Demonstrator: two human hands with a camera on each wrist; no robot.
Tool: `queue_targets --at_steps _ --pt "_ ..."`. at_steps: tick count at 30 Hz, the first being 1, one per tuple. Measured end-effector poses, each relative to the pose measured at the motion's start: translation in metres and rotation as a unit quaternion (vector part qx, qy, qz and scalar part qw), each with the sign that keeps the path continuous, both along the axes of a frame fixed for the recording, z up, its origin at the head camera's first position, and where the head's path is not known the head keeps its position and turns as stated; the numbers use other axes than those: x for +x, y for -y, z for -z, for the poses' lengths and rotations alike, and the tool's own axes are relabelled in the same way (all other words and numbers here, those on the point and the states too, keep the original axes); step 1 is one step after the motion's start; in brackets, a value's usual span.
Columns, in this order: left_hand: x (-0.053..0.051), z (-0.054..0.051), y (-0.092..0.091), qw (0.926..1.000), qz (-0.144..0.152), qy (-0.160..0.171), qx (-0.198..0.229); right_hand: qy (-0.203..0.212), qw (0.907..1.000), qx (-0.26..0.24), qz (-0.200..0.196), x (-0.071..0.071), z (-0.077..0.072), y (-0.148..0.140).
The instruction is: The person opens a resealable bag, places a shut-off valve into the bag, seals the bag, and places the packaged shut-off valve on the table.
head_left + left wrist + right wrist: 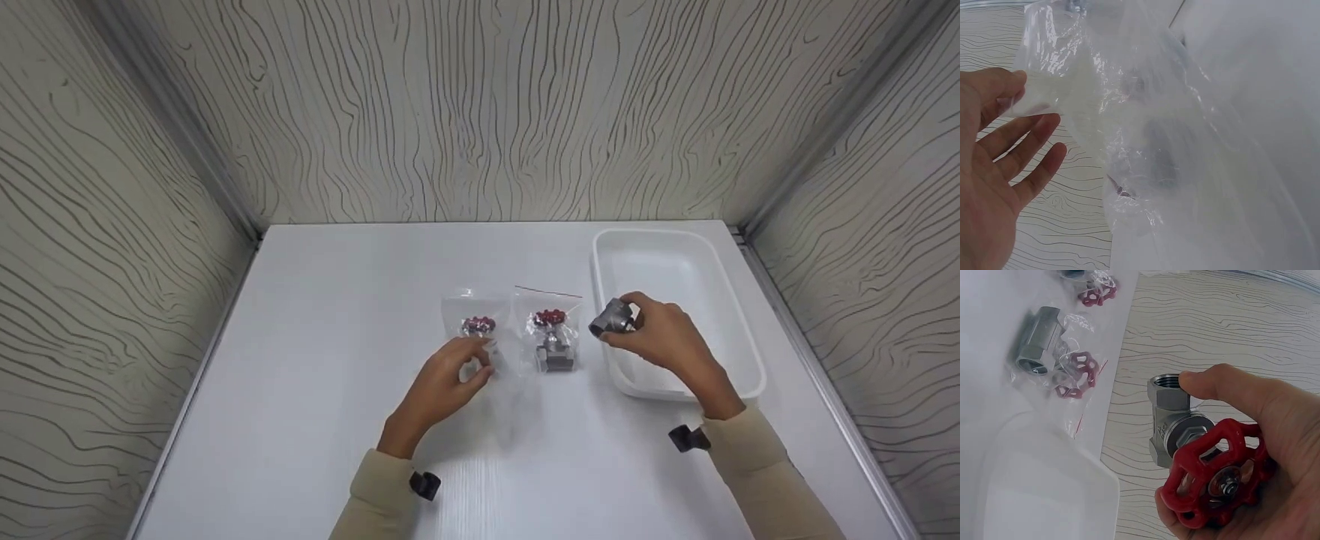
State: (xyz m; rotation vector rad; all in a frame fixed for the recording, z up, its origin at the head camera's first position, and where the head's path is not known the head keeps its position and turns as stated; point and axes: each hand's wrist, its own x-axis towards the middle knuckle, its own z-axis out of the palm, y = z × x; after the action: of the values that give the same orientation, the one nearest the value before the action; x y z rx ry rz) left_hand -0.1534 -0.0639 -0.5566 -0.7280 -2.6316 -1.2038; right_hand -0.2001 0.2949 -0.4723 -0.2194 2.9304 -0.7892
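My right hand [667, 337] holds a steel gate valve [613, 318] above the near left side of the white tray. In the right wrist view the valve's red handwheel [1213, 478] lies in the palm, with the thumb on the threaded end of the body. A clear plastic bag [1129, 107] is pinched at its edge between the thumb and index finger of my left hand [446, 375]; the other fingers stay loose. Two more gate valves lie bagged on the table: one bagged valve [555, 341] between the hands, another bagged valve [478, 325] partly hidden behind my left hand.
The white tray [756, 367] stands at the right of the white table [315, 390]. Patterned panels [480, 112] rise at the back and both sides, joined by metal posts.
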Motion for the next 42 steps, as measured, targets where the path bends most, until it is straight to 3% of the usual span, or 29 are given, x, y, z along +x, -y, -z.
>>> queue_targets --at_steps 15,21,42 --pt "0.000 -0.001 0.000 0.9999 0.005 -0.008 0.006 -0.016 0.9993 -0.012 -0.033 0.009 -0.008 0.030" --pt "0.001 -0.004 -0.002 1.0000 -0.001 0.008 -0.005 -0.021 0.9986 -0.004 -0.049 0.012 -0.014 0.044" --pt "0.001 -0.004 -0.004 0.9998 -0.003 0.016 -0.009 -0.029 0.9941 -0.013 -0.104 0.026 -0.009 0.078"
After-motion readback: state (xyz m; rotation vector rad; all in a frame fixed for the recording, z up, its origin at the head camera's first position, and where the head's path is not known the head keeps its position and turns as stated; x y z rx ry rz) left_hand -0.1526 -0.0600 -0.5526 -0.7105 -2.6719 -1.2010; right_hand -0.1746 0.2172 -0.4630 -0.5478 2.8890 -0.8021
